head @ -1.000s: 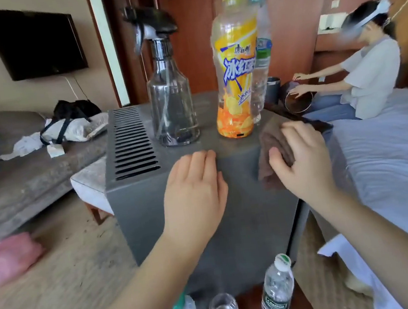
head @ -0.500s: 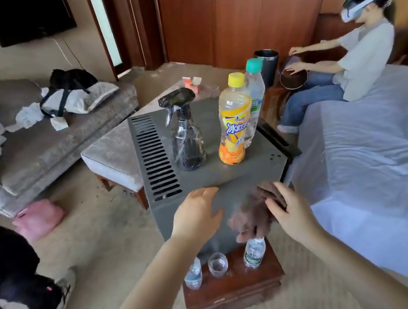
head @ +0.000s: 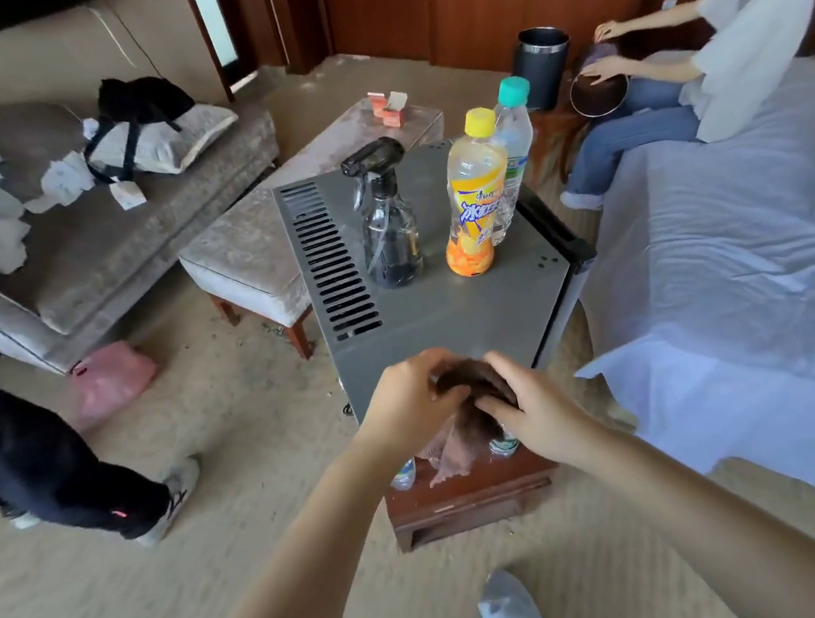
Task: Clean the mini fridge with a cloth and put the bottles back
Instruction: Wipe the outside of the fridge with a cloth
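Centre of frame: left hand [head: 410,402] and right hand [head: 532,406], close together, fingers curled, both gripping a bunched brown cloth [head: 467,423] whose loose end hangs down. The cloth and hands cover part of a low wooden stand [head: 472,500] and two small water bottles [head: 403,476] on it. Just above them, the grey mini fridge [head: 448,319]. On its top stand a clear spray bottle [head: 387,231], an orange drink bottle [head: 472,207] with a yellow cap, and, touching behind it, a teal-capped water bottle [head: 511,139]. Right: a white bed [head: 753,273] with a seated person [head: 734,48]. Left: an ottoman [head: 242,250], a grey sofa [head: 91,246] and a pink bag [head: 111,379].
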`<state>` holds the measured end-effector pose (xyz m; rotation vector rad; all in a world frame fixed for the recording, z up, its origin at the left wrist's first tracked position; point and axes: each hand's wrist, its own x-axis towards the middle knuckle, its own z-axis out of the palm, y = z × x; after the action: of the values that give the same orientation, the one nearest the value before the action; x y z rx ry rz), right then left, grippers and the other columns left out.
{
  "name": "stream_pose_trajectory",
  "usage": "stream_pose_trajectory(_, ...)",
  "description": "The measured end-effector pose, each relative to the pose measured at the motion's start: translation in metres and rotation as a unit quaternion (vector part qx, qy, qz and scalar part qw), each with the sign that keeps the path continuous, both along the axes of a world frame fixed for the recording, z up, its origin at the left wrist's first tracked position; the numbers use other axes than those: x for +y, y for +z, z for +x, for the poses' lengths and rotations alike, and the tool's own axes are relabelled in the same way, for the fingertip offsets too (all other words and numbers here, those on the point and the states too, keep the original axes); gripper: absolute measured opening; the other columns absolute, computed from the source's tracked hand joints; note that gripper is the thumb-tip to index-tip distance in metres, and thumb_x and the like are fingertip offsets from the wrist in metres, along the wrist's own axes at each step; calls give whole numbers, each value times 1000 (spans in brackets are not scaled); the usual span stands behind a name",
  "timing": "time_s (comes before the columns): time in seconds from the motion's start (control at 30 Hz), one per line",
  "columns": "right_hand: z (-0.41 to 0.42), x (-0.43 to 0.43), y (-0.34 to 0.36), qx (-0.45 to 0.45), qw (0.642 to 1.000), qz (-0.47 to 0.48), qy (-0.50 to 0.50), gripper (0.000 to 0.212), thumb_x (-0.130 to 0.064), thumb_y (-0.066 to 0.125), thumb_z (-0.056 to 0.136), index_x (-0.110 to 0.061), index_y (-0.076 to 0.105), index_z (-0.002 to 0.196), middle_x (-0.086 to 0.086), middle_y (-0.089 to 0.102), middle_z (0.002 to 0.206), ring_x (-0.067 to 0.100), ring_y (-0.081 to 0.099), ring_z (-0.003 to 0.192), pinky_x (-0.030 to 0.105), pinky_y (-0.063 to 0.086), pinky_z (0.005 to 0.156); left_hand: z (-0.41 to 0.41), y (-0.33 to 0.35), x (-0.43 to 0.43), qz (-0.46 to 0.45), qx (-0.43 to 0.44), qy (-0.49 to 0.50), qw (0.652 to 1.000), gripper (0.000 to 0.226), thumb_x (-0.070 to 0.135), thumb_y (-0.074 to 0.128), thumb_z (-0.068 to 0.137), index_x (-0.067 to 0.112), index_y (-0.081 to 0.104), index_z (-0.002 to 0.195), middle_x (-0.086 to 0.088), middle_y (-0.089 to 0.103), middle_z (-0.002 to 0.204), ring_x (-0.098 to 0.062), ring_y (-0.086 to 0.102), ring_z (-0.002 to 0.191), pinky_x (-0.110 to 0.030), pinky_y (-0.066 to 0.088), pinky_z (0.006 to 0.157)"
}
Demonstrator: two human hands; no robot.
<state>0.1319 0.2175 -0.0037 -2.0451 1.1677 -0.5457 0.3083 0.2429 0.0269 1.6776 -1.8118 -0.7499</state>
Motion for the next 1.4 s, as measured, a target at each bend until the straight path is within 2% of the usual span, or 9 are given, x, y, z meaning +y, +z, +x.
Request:
stream_pose_trajectory(0.07, 1, -12, 8, -16, 1000, -25, 0, 20, -20, 64, 90, -20, 53, 107, -10, 62, 82, 11, 59, 77, 33, 48, 73, 3, 5, -5, -7, 3, 38, 999, 18, 15, 69, 83, 15, 68, 101, 7, 66, 88, -11, 54, 74, -19, 40, 71)
stream_pose_trajectory(0.2, 2, -49, 26, -60, 996, -64, 0, 33, -23, 70, 86, -22, 56, 116, -15, 65, 104, -1, 59, 96, 13, 44, 85, 22, 16, -20, -22, -22, 118, 992, 17, 20, 68, 85, 21, 66, 102, 11, 66, 92, -10, 58, 71, -25, 49, 72)
stream_pose_trajectory(0.33, -10, -94, 33, -121, 991, -58, -13, 28, -13, 65, 90, -28, 55, 111, -13, 65, 103, 4, 62, 91, 30, 48, 89, 55, 21, -34, -27, -73, 222, 972, 21, 21, 69, 84, 22, 66, 105, 9, 66, 93, -14, 60, 76, -24, 44, 70)
stream_pose_trajectory(0.53, 4, -126, 23, -104, 993, -3, 59, 26, -11, 61, 92, -26, 57, 113, -12, 65, 106, 4, 61, 94, 31, 48, 91, 88, 31, -65, -63, -75, 320, 942, 16, 14, 68, 79, 19, 67, 95, 4, 69, 88, -19, 64, 77, -30, 51, 74)
stream_pose_trajectory(0.67, 32, -136, 18, -103, 992, -3, 67, 23, -11, 61, 92, -27, 59, 109, -12, 66, 104, 3, 61, 92, 24, 49, 87, 117, 34, -102, -81, -86, 294, 948, 23, 3, 64, 74, 16, 67, 93, -4, 68, 94, -23, 64, 82, -37, 53, 79)
stream_pose_trajectory(0.83, 54, -148, 7, -101, 994, 13, 29, 23, -9, 61, 92, -29, 60, 104, -13, 67, 99, 2, 62, 91, 21, 50, 84, 155, 29, -165, -80, -59, 277, 956, 27, -2, 60, 73, 16, 67, 93, -3, 61, 100, -21, 65, 88, -31, 53, 82)
stream_pose_trajectory(1.03, 77, -140, -10, -55, 998, 21, -35, 20, -13, 61, 93, -31, 65, 101, -20, 68, 97, -5, 62, 94, 10, 44, 83, 184, 0, -248, -73, -50, 125, 988, 32, -5, 57, 74, 18, 67, 95, -6, 60, 109, -21, 61, 99, -22, 45, 88)
stream_pose_trajectory(1.2, 93, -129, -18, -38, 988, 7, -151, 14, -17, 61, 93, -26, 68, 100, -20, 69, 94, -5, 60, 92, 5, 40, 78, 185, -50, -278, -24, -179, 4, 984, 36, 12, 62, 81, 22, 68, 115, -11, 52, 136, -35, 45, 125, -40, 32, 110)
stream_pose_trajectory(1.4, 114, -107, -35, -35, 964, -44, -261, 22, -11, 62, 91, -31, 68, 97, -17, 64, 95, 0, 60, 89, 9, 43, 74, 173, -65, -257, -107, -121, -111, 981, 35, 13, 51, 80, 14, 70, 110, -11, 62, 126, -31, 52, 124, -44, 34, 110)
